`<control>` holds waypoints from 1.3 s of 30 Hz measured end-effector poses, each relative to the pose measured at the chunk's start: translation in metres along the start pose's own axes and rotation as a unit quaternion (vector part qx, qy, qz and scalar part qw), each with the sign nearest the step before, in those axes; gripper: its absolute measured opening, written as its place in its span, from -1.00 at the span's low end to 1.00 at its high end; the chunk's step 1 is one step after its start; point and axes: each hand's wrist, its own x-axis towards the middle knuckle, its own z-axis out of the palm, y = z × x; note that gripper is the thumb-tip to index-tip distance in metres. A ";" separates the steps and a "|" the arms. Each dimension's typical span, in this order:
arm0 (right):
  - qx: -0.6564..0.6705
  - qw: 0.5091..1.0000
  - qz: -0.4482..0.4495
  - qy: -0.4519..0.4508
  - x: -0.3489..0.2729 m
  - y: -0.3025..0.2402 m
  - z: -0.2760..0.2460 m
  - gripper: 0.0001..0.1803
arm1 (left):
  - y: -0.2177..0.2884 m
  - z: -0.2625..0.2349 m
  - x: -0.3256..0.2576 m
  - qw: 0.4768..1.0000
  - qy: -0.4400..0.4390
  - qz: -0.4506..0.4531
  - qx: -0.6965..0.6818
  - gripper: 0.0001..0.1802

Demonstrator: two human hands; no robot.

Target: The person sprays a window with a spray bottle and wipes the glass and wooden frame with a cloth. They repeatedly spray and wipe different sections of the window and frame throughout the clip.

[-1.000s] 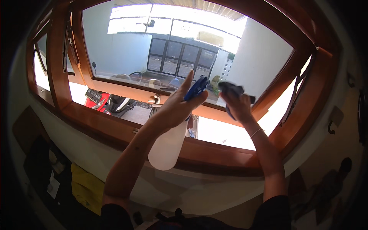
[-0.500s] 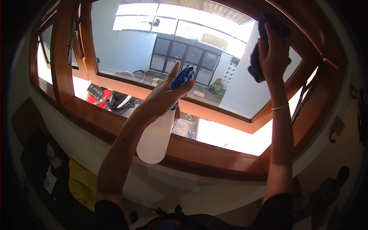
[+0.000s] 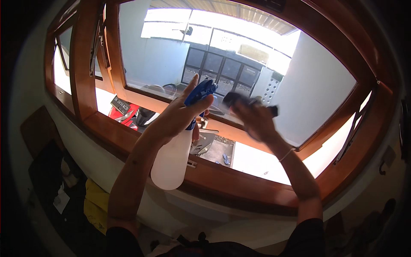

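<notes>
My left hand [image 3: 177,112] is closed around the neck of a spray bottle [image 3: 170,160] with a whitish body and a blue spray head. The bottle hangs upright in front of the wooden sill, its head level with the lower part of the window glass [image 3: 319,81]. A dark cloth [image 3: 270,111] is under my right hand [image 3: 257,121], against the lower middle of the glass. Motion smears that hand and part of the cloth. The sash is tilted outward, with a gap below it.
A brown wooden frame [image 3: 79,64] surrounds the window, with a thick sill [image 3: 239,192] below. Metal stays [image 3: 353,132] stand at the sash's sides. Outside are a red motorbike [image 3: 124,113] and a dark gate [image 3: 214,68]. Yellow fabric [image 3: 95,205] lies at lower left.
My right hand has swept the cloth from the upper right of the window down and left to the lower middle. My left hand keeps its hold on the bottle. The view has shifted slightly.
</notes>
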 end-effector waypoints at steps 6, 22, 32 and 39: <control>-0.170 0.939 0.175 0.241 0.093 0.081 -0.080 -0.44 | -0.003 -0.028 0.003 1.000 0.015 0.017 -0.005 0.07; -0.052 0.988 0.114 0.092 0.098 -0.026 0.036 -0.55 | -0.005 -0.088 0.001 0.998 0.057 0.018 0.008 0.04; -0.046 0.990 0.079 0.103 0.156 -0.002 -0.004 -0.54 | -0.006 -0.140 0.000 0.990 0.128 0.005 0.058 0.06; -0.086 0.936 0.184 0.288 0.210 0.000 0.003 -0.43 | -0.013 -0.163 -0.014 0.985 0.164 0.026 0.046 0.03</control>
